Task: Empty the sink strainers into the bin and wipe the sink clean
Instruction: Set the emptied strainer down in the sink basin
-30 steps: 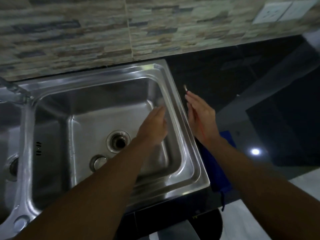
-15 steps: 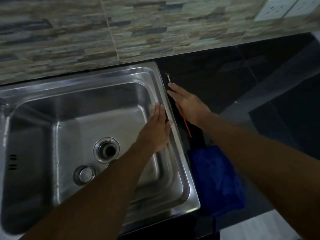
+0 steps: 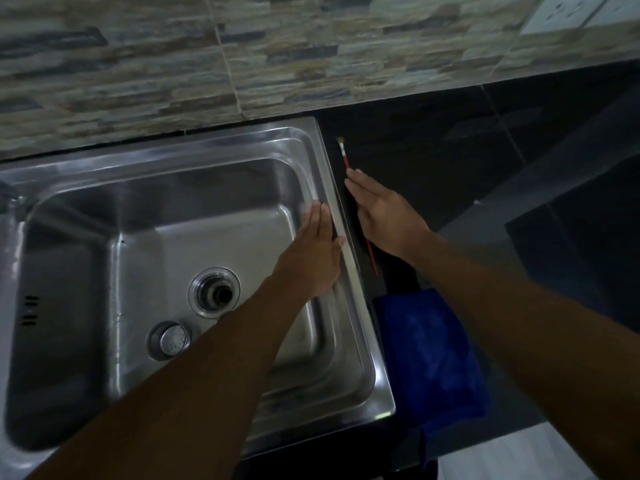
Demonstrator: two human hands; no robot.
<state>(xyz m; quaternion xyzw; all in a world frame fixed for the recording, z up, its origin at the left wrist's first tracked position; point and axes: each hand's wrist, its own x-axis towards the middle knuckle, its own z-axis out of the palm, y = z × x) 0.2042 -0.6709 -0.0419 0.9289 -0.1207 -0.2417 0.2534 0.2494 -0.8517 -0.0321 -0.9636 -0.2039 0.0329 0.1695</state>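
A stainless steel sink fills the left and middle of the view. Its open drain sits in the basin floor, and a round metal strainer lies loose in front of it to the left. My left hand rests flat, fingers together, against the sink's right rim and holds nothing. My right hand lies flat on the dark counter just right of the rim, over a thin red-handled brush. Whether it grips the brush is hidden. A folded blue cloth lies on the counter nearer me.
The black glossy countertop stretches to the right. A stone-pattern tiled wall runs behind the sink, with a white socket plate at the top right. A second basin's edge shows at far left. Pale floor shows at lower right.
The view has shifted right, so the sink sits further left. Both hands dropped from edge-on in the air to flat: left on the sink rim, right on the counter over the brush.
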